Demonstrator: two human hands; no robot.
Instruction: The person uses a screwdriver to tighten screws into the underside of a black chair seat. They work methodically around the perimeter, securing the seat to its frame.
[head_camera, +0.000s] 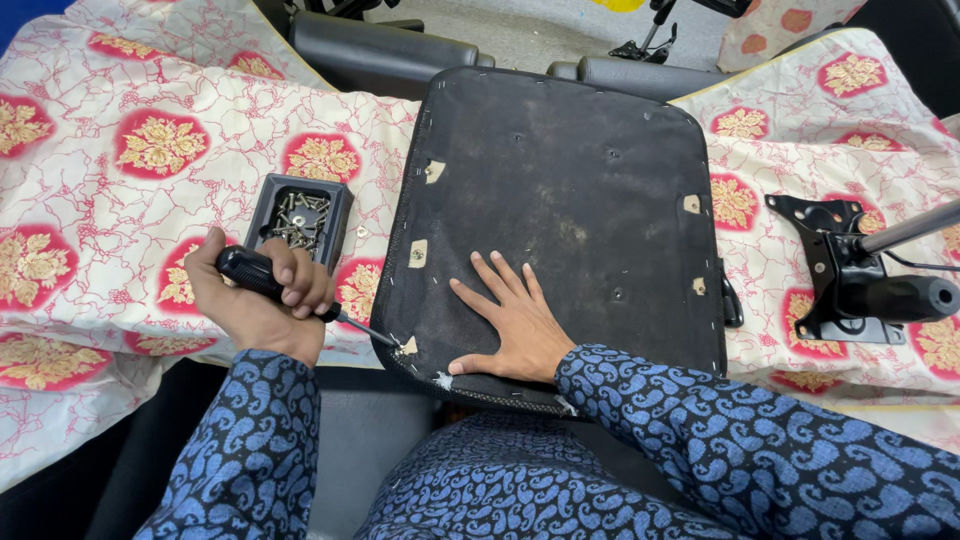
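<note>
On the floral cloth (120, 210) lay the upturned black seat base (570, 200). The right hand (510, 320) pressed flat on its near part, fingers spread wide. At its near-left corner, the left hand (255, 295) fisted around a black-handled screwdriver (290, 292), near the screw tray (298, 218).

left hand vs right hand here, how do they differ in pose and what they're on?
The left hand is closed in a fist around a black-handled screwdriver; the right hand holds nothing. The left hand is curled, its tool tip at the near left corner of the upturned seat pad; the right hand lies flat, fingers spread, on the pad's dark underside. Both wear blue patterned sleeves.
</note>
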